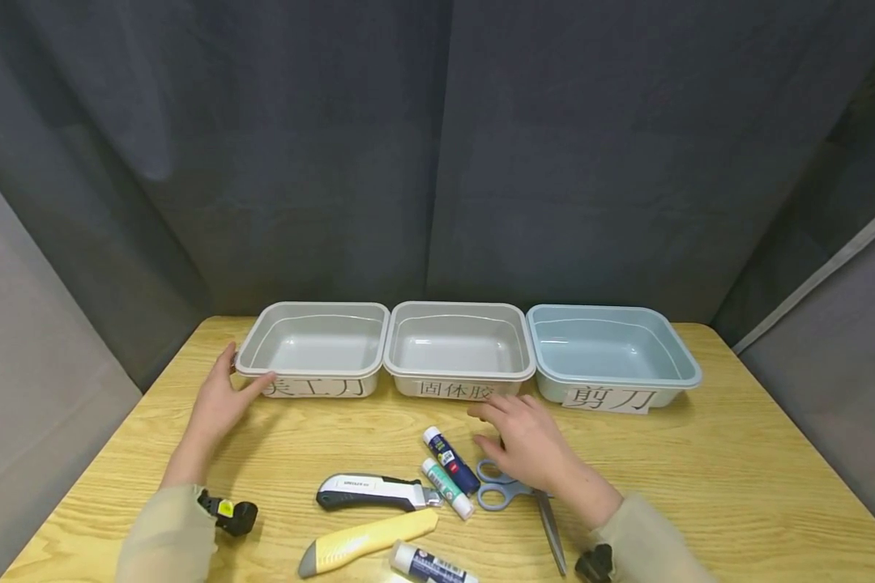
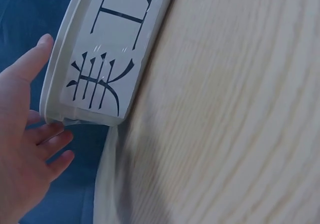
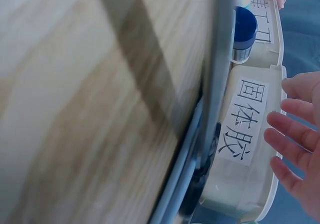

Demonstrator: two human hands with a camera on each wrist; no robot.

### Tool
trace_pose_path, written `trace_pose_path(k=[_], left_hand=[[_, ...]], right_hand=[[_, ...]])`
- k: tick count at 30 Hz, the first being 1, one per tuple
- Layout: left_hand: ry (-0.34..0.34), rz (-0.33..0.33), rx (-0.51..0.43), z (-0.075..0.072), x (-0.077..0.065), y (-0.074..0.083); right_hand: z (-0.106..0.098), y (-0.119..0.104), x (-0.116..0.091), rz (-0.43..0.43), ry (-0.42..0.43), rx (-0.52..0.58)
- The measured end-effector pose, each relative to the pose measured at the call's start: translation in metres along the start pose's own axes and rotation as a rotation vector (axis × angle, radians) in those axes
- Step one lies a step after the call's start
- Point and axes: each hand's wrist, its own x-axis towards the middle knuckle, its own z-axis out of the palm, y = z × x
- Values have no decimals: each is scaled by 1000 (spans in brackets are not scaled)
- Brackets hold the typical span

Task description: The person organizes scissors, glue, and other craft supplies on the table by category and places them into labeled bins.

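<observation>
- on my head cam, l hand (image 1: 222, 402) is at the front-left corner of the left bin (image 1: 313, 352), thumb at the front rim, fingers along the side; digits spread & relaxed, touching the bin w/o curling tight round it.
- my l wrist cam shows that corner close up, w/ the left label (image 2: 112, 58) to one side of the fingers.
- r hand (image 1: 528, 437) hovers above the scissors (image 1: 518, 489), fingers apart & slightly bent, holding nothing.
- r fingertips are nr the mid bin (image 1: 459, 352); i can't tell if they touch it.
- scissors lie on the counter (image 1: 284, 453), partly hidden by r hand, blue rings toward the glue sticks, blades pointing to the near edge.
- navy glue stick (image 1: 452, 461) & green glue stick (image 1: 448, 488) lie side by side, just left of the rings; third glue stick (image 1: 433, 564) is cut off at the bottom of my view.
- blk/wht utility knife (image 1: 372, 491) has its tip right by the green one; yellow cutter (image 1: 368, 542) lies slanted below it.
- bins stand in a row at the back: left & mid grey, right bin (image 1: 612, 356) pale blue.
- dark curtain (image 1: 437, 162) hangs behind.
- on r wrist cam, a grey strip (image 3: 220, 58) close up is blurred.
</observation>
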Motion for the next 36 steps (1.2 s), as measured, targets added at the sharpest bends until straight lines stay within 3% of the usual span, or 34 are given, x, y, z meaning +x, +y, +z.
trace_pose_path(k=[6, 18, 31, 36], left_hand=[[-24, -46, -84, 4, 3, -6], [15, -32, -199, 16, 8, -20], [53, -49, -275, 20, 10, -19], [62, -65, -288, 20, 10, -21]], right_hand=[[3, 3, -6, 44, -37, -16], [-1, 8, -20, 117, -36, 25], [-10, 9, -34, 269, -153, 41], [-12, 5, -35, 250, -162, 33]])
